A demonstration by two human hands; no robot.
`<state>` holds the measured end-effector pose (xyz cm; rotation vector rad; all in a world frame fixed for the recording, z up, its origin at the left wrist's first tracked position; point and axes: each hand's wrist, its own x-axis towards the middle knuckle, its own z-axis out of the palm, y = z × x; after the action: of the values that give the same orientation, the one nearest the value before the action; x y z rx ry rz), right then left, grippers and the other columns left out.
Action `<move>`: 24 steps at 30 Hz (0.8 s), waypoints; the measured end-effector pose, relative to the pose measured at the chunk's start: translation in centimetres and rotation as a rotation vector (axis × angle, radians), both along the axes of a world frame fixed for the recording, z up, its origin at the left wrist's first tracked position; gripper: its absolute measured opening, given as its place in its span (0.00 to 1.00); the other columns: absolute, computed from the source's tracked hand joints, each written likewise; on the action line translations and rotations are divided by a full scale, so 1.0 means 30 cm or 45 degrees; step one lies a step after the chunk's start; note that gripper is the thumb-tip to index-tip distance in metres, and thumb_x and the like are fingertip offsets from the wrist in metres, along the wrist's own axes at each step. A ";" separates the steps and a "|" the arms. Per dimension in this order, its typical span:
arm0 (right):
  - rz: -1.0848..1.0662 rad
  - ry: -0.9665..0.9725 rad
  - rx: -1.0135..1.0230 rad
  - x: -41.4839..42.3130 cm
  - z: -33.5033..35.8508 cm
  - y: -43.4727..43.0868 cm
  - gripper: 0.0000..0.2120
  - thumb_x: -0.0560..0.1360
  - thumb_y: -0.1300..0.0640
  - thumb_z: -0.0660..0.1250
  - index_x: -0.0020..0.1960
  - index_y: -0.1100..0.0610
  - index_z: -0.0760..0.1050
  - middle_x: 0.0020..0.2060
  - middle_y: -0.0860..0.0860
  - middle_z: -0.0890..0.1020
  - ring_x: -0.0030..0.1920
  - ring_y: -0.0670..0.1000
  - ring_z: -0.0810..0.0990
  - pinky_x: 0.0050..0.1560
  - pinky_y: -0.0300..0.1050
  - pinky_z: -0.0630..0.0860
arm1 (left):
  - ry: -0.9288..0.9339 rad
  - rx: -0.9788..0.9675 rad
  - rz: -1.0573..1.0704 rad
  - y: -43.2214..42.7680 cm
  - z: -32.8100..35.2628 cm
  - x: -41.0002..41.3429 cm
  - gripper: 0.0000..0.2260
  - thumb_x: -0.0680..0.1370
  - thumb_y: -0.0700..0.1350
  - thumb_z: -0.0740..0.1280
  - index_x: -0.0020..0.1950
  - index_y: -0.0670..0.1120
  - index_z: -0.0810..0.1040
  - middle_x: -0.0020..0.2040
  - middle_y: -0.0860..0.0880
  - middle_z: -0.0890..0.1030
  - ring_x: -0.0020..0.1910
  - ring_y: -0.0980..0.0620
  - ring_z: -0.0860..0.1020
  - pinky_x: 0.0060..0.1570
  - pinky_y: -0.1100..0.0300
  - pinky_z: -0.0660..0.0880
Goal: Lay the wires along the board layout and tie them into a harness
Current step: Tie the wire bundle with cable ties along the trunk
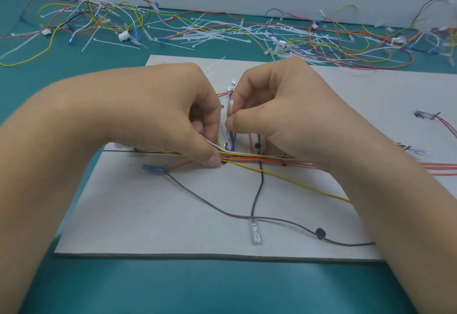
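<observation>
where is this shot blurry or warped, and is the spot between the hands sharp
Head view: the wide lens swells the forearms toward the lower corners; the wire pile at far right and the connector at right on the board are smeared; the cable tie in the right hand and wire bundle in the left hand read fairly sharp; flat light, no glare.

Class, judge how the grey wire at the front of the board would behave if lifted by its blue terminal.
Probably floppy: the grey wire lies in loose curves on the board. Likely light, being so thin. The blue terminal looks rigid, so it should dangle below.
</observation>
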<state>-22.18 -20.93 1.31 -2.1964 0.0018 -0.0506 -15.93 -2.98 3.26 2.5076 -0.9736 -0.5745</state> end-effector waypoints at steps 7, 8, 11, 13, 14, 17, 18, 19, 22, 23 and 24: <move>0.013 0.005 -0.011 -0.009 0.002 0.004 0.05 0.68 0.63 0.75 0.39 0.56 0.81 0.31 0.54 0.85 0.25 0.48 0.74 0.28 0.39 0.69 | -0.007 -0.103 -0.048 -0.003 -0.007 -0.001 0.20 0.59 0.59 0.82 0.43 0.58 0.76 0.34 0.55 0.80 0.29 0.57 0.76 0.34 0.57 0.76; 0.027 0.002 -0.014 -0.010 0.002 0.004 0.05 0.68 0.63 0.75 0.39 0.56 0.80 0.31 0.54 0.84 0.24 0.48 0.73 0.27 0.37 0.67 | -0.007 -0.111 -0.064 -0.003 -0.009 0.002 0.20 0.59 0.59 0.82 0.42 0.57 0.75 0.33 0.55 0.80 0.28 0.57 0.75 0.32 0.60 0.74; 0.071 0.008 -0.048 -0.010 0.001 0.004 0.05 0.68 0.63 0.75 0.38 0.56 0.80 0.30 0.54 0.84 0.24 0.46 0.71 0.25 0.36 0.66 | 0.018 -0.116 -0.116 0.003 -0.008 0.010 0.17 0.60 0.58 0.83 0.39 0.55 0.78 0.28 0.56 0.78 0.25 0.59 0.72 0.27 0.64 0.70; 0.096 0.023 -0.054 -0.009 -0.002 0.005 0.04 0.68 0.64 0.75 0.39 0.57 0.81 0.32 0.55 0.85 0.26 0.47 0.73 0.28 0.37 0.67 | 0.039 -0.137 -0.143 0.009 -0.002 0.011 0.13 0.61 0.58 0.82 0.39 0.56 0.83 0.26 0.57 0.77 0.23 0.60 0.70 0.25 0.69 0.67; 0.101 0.025 -0.050 -0.009 -0.004 0.005 0.04 0.68 0.64 0.75 0.40 0.57 0.81 0.32 0.55 0.85 0.26 0.47 0.73 0.28 0.37 0.67 | 0.034 -0.147 -0.160 0.010 -0.001 0.009 0.12 0.61 0.58 0.82 0.39 0.56 0.85 0.25 0.58 0.77 0.22 0.60 0.69 0.24 0.71 0.65; 0.116 0.005 -0.037 -0.009 -0.005 0.003 0.04 0.68 0.63 0.75 0.40 0.56 0.81 0.31 0.54 0.84 0.25 0.45 0.72 0.27 0.36 0.66 | 0.007 -0.172 -0.190 0.004 0.000 -0.003 0.10 0.62 0.59 0.80 0.39 0.59 0.86 0.21 0.56 0.72 0.21 0.58 0.65 0.22 0.72 0.62; 0.123 -0.003 -0.034 -0.009 -0.003 0.002 0.04 0.68 0.63 0.75 0.39 0.56 0.81 0.31 0.53 0.84 0.25 0.45 0.72 0.27 0.36 0.66 | 0.005 -0.175 -0.186 0.002 0.002 -0.007 0.09 0.62 0.59 0.80 0.39 0.60 0.86 0.21 0.56 0.71 0.21 0.58 0.65 0.22 0.71 0.61; 0.130 -0.008 -0.033 -0.009 -0.002 0.001 0.04 0.69 0.63 0.75 0.40 0.56 0.82 0.31 0.53 0.84 0.25 0.44 0.72 0.27 0.36 0.67 | 0.005 -0.170 -0.176 0.002 0.005 -0.010 0.08 0.63 0.58 0.80 0.39 0.60 0.87 0.20 0.56 0.70 0.20 0.57 0.64 0.22 0.71 0.61; 0.159 -0.016 -0.032 -0.012 0.000 0.005 0.05 0.69 0.64 0.75 0.39 0.56 0.82 0.31 0.52 0.84 0.24 0.43 0.73 0.26 0.35 0.68 | -0.013 -0.129 -0.121 0.003 0.023 -0.025 0.05 0.65 0.54 0.78 0.39 0.61 0.86 0.22 0.56 0.76 0.19 0.58 0.68 0.23 0.71 0.65; 0.164 -0.019 -0.036 -0.012 -0.002 0.007 0.05 0.69 0.64 0.74 0.39 0.56 0.82 0.31 0.52 0.85 0.25 0.43 0.74 0.27 0.35 0.69 | -0.055 -0.107 -0.103 0.004 0.024 -0.036 0.05 0.65 0.54 0.76 0.39 0.62 0.86 0.24 0.57 0.78 0.20 0.58 0.72 0.24 0.69 0.68; 0.166 -0.023 -0.042 -0.012 -0.003 0.008 0.05 0.69 0.64 0.74 0.39 0.55 0.83 0.31 0.52 0.85 0.27 0.44 0.76 0.28 0.36 0.70 | -0.116 -0.090 -0.089 0.007 0.022 -0.052 0.05 0.65 0.53 0.75 0.38 0.62 0.85 0.26 0.59 0.80 0.22 0.60 0.75 0.26 0.67 0.69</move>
<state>-22.53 -20.70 1.21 -2.2240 -0.1534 0.0023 -17.48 -2.78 3.92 2.4642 -1.0988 -0.4419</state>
